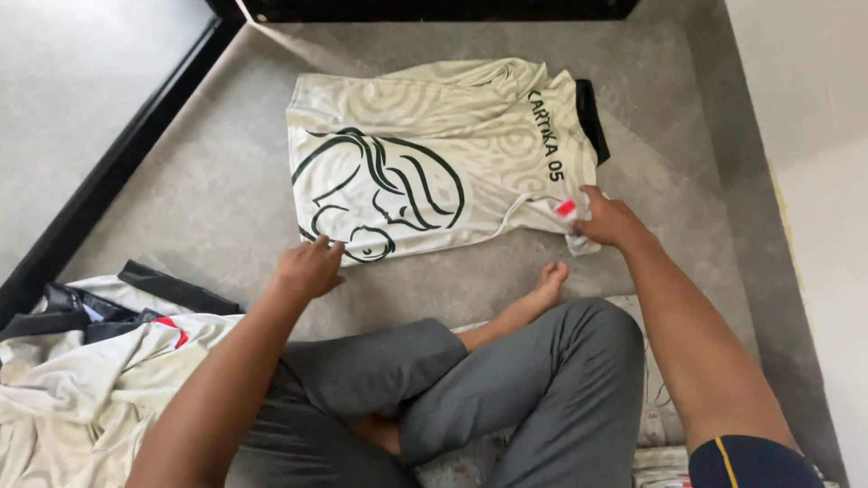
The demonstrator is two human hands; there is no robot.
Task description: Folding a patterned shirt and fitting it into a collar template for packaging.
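Observation:
A cream jersey [434,154] with a dark line drawing, dark lettering and a black collar lies partly folded on the grey carpet in front of me. My left hand [309,267] rests on its near left edge, fingers curled at the hem. My right hand [608,219] grips the near right corner of the jersey, by a small red tag [565,208]. I sit cross-legged in grey trousers [506,380], one bare foot [549,278] pointing toward the jersey.
A heap of more cream and black clothes [81,380] lies at my left. A black frame edge [108,172] runs diagonally at the left, another along the top. A pale wall [814,136] rises at the right.

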